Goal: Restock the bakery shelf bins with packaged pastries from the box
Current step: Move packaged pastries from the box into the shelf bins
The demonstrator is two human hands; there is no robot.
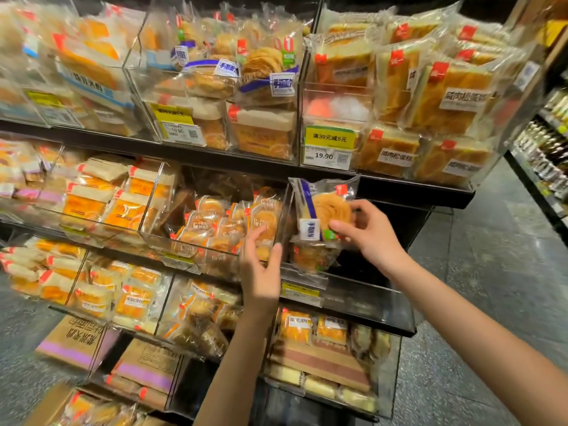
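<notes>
A person's right hand [368, 232] pinches a packaged pastry [324, 210] upright at the mouth of a nearly empty clear bin [307, 279], left hand [261, 265] released beside it; the placing step apparently calls for lowering it behind the fingers.

Open room remains in the right bin [362, 305] behind the held pastry [325, 212]; the neighbouring bin [215, 253] is packed full.
</notes>
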